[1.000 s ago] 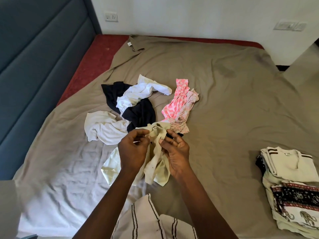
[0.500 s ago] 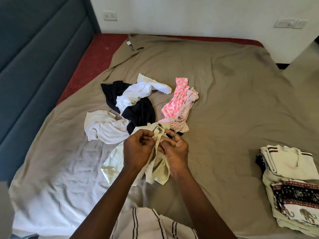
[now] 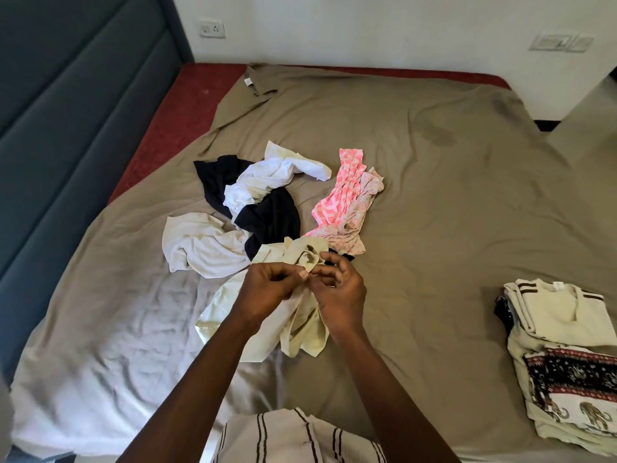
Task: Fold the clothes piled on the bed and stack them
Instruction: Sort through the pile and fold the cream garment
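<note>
A pale yellow-cream garment (image 3: 300, 329) hangs bunched between both hands above the bed. My left hand (image 3: 267, 289) pinches its upper edge with curled fingers. My right hand (image 3: 337, 289) pinches the same edge just beside it, fingertips nearly touching the left. Behind them lies the loose pile: a cream garment (image 3: 197, 243), a black one (image 3: 270, 218), a white one (image 3: 267, 182) and a pink patterned one (image 3: 344, 202). A folded stack (image 3: 564, 355) sits at the right, with a cream striped-sleeve top over a piece with an elephant print.
The olive-brown bedsheet (image 3: 434, 202) covers most of the bed, with red mattress (image 3: 187, 105) bare at the far left. A blue padded headboard (image 3: 66, 111) runs along the left. A white wall with sockets stands beyond the bed.
My hands have drawn closer together on the cream garment's top edge, and the right fingers have curled in round the cloth.
</note>
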A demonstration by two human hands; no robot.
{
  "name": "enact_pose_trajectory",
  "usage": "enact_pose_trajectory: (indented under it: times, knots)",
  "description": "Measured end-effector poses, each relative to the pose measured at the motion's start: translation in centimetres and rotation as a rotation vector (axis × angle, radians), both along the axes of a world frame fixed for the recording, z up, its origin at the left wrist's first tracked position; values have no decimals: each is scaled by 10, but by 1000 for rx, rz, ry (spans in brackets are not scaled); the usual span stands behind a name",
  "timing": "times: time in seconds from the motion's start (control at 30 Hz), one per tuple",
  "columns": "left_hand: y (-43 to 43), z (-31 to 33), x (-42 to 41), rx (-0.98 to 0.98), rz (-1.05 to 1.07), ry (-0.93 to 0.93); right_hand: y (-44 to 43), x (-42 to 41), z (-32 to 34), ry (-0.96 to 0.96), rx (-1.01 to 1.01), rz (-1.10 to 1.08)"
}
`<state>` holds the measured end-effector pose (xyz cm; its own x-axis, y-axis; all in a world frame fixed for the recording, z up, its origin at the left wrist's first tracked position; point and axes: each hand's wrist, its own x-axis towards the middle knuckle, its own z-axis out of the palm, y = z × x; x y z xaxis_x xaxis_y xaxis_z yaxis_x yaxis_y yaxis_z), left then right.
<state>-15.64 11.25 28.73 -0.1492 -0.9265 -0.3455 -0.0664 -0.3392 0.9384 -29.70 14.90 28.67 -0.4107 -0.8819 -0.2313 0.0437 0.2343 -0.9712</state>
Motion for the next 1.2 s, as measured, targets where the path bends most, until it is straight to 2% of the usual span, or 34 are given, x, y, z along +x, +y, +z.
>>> enact_pose_trajectory:
  times: [0.2,0.5,0.8,0.87,0.93,1.03,1.13,1.2]
  knots:
    - [2,-15,-13,-104,148,-108,1,9,-2,169,-77,30]
    - [7,-27,-20,-187,183,-237,0,14,-4,115,-60,-39]
    - [7,-22,-24,-300,96,-520,2,14,-12,31,5,-36]
    - [2,-23,-20,-252,47,-429,-1,10,-13,6,10,-37]
    - [-1,-22,-17,-132,29,-197,-4,5,-15,-24,22,-22]
    - [0,-18,-19,54,88,117,-8,2,-18,-201,61,15]
    - [-2,-16,-22,135,200,209,-10,-1,-17,-352,64,84]
    - [-5,-9,-23,186,260,280,-9,1,-14,-335,68,124]
